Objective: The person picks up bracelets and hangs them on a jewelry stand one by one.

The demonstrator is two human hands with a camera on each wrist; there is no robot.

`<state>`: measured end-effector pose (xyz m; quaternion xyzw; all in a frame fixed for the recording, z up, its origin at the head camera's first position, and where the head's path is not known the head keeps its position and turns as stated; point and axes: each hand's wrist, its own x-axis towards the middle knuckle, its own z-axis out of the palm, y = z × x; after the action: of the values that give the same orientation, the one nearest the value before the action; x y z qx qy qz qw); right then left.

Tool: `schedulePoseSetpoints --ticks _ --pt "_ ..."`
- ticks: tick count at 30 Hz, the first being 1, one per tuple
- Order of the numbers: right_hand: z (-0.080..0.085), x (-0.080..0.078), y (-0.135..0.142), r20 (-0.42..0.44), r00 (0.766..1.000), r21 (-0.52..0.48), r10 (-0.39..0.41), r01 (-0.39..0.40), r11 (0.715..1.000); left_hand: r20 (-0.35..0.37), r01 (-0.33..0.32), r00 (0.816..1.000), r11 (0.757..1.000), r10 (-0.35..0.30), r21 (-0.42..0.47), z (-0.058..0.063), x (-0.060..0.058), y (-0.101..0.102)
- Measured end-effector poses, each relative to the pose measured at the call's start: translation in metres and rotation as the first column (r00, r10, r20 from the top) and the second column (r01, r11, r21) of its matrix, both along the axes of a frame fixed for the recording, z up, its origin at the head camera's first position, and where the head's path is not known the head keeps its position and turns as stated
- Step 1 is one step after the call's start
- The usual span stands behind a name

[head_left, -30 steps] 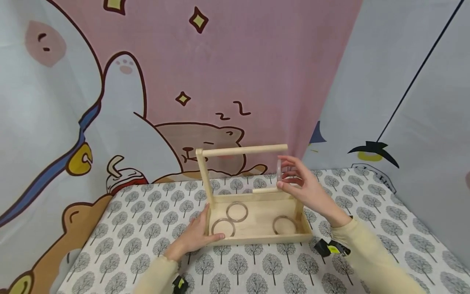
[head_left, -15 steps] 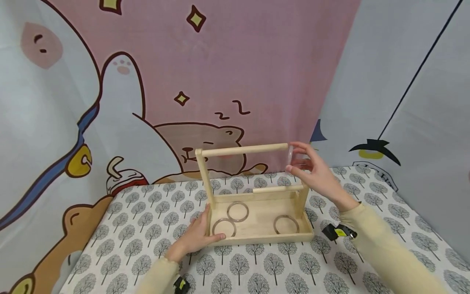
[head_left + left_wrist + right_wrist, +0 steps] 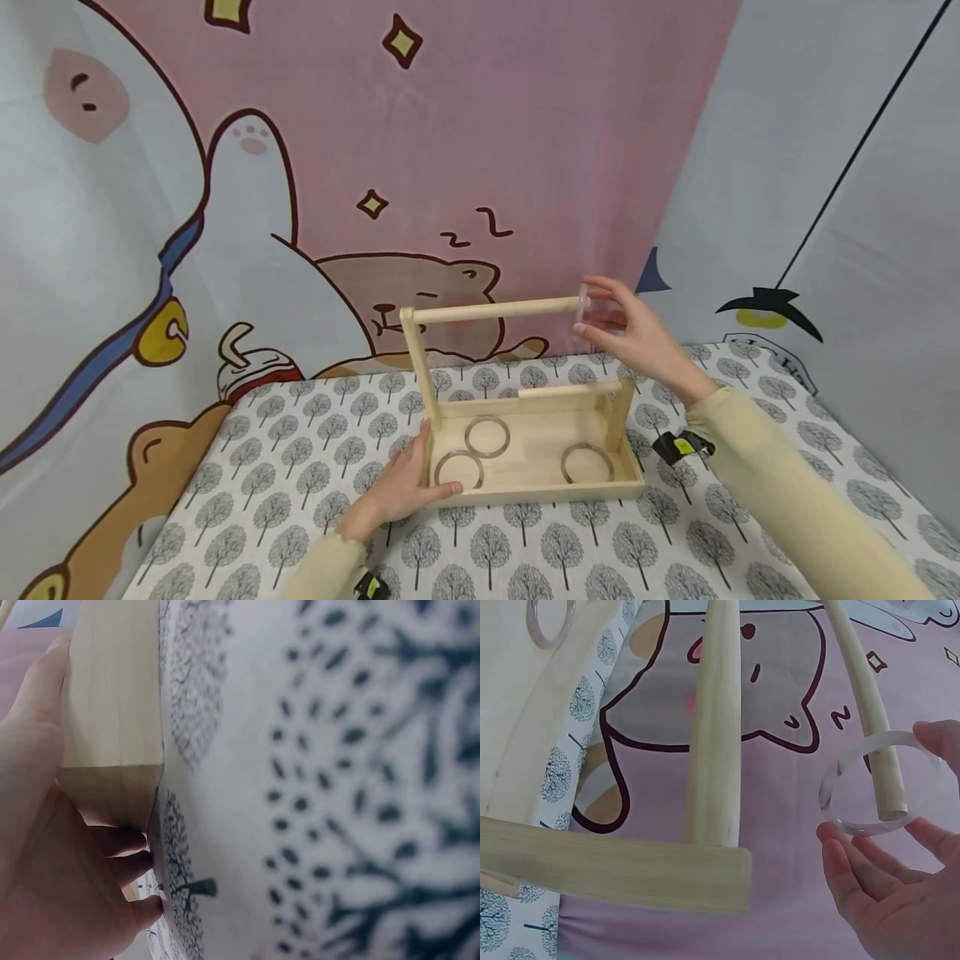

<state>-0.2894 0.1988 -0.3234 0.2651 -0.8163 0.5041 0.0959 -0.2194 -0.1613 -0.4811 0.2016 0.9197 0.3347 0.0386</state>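
Note:
My right hand (image 3: 637, 337) pinches a clear, pale bangle (image 3: 891, 739) between thumb and fingertips. The bangle is around the free end of the upper wooden rod (image 3: 495, 311), whose tip pokes through it in the right wrist view. That rod belongs to a wooden bangle stand with a shallow tray base (image 3: 540, 494). At the tray's front left corner, my left hand (image 3: 408, 483) grips the stand, thumb over the front rim and fingers along the left side. Lying flat in the tray are a left bangle (image 3: 459, 452), a middle bangle (image 3: 487, 457) and a right bangle (image 3: 587, 446).
A shorter, lower rod (image 3: 566, 390) reaches left from the right post (image 3: 618, 417); the left post (image 3: 422, 367) bears the upper rod. Under the stand lies a tree-print cloth (image 3: 300, 500). A cartoon curtain (image 3: 525, 150) hangs behind.
My right hand has risen with the bangle, gone right past the upper rod's end, then back left so the bangle encircles the tip. My left hand has stayed at the tray corner.

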Motion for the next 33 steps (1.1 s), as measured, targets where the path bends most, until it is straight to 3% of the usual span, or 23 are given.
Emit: schedulePoseSetpoints --ticks 10,20,29,33 --pt "0.006 -0.010 -0.009 0.001 0.999 -0.006 0.032 -0.032 0.999 -0.061 0.016 0.998 1.000 -0.015 0.017 -0.008 -0.002 -0.002" --pt "0.013 -0.015 -0.023 -0.174 0.983 0.193 -0.049 0.083 0.978 -0.008 -0.010 1.000 1.000 0.010 0.014 -0.004 -0.001 -0.001" --pt "0.021 -0.008 -0.037 -0.156 0.988 0.174 0.011 0.016 0.985 -0.029 -0.009 1.000 1.000 0.009 0.006 -0.005 0.005 -0.002" --pt "0.027 -0.009 -0.042 -0.207 0.978 0.209 0.025 0.019 0.978 -0.042 0.000 0.999 1.000 0.000 0.007 -0.005 0.003 -0.002"
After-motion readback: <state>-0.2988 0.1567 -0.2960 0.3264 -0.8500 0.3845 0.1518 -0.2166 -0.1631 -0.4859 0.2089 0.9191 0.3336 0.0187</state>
